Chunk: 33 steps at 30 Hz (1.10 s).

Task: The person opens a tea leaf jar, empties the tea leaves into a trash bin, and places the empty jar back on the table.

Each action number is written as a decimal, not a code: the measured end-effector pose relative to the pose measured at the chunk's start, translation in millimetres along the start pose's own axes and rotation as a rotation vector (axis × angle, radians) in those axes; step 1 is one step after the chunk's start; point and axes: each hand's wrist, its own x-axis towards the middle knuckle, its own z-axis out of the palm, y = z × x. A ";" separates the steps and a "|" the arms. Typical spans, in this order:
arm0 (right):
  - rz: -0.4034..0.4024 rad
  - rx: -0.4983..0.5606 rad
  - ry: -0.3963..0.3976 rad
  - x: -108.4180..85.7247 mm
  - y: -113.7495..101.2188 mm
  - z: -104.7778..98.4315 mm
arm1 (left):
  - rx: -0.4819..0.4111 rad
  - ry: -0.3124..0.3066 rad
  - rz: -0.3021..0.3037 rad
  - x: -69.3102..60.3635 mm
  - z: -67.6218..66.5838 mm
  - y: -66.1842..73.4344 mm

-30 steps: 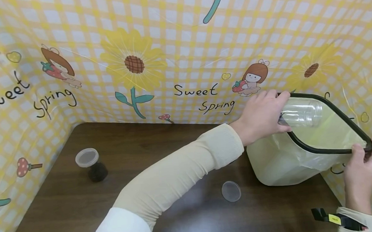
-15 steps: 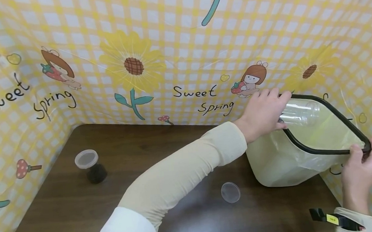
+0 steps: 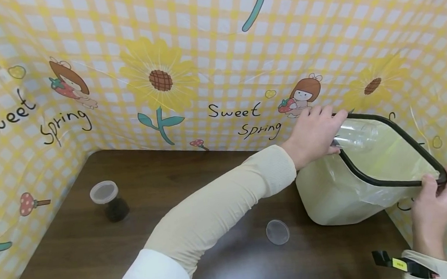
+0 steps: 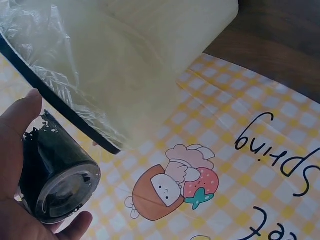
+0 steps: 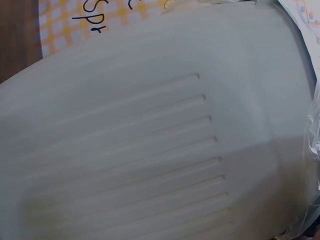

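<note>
My left hand grips a clear plastic jar at the left side of a pale bin. The jar lies tilted, its mouth inside the bin below the black rim. In the left wrist view, dark matter fills the jar's bottom end, and fingers and thumb wrap round it. At the bin's near right corner, my right hand pinches the rim between thumb and fingers. A thin plastic liner hangs over the edge. The right wrist view is filled by the bin's ribbed wall, that hand being out of sight.
A round clear lid lies on the dark wooden table in front of the bin. Towards the left stands a second clear jar, capped with a translucent lid, with dark contents low down. A yellow checked cloth surrounds the table.
The jar's mouth has shifted slightly left and lower within the bin as its tilt changed. My right hand keeps its hold on the rim.
</note>
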 end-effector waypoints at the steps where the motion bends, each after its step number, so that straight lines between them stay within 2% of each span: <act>1: -0.001 -0.001 -0.001 0.1 -0.2 0.0 | 0.002 0.007 0.002 0.2 0.0 0.2; 6: -0.008 -0.008 0.002 1.2 -0.2 0.5 | 0.032 0.039 0.031 1.4 -0.5 1.7; 14: -0.009 0.004 0.004 0.4 1.0 1.4 | 0.060 0.012 0.051 3.3 -1.4 3.7; 18: -0.017 0.017 0.006 0.2 1.0 1.3 | 0.065 0.022 0.056 3.7 -1.8 3.2; 21: -0.018 0.022 0.007 0.2 0.4 1.1 | 0.079 0.059 0.057 3.5 -1.2 3.5; 28: -0.015 0.015 0.005 1.3 0.7 0.3 | 0.138 0.199 0.072 5.1 3.7 4.4; 33: -0.009 0.012 0.002 1.6 2.2 -1.2 | 0.139 0.212 0.078 6.7 5.3 5.3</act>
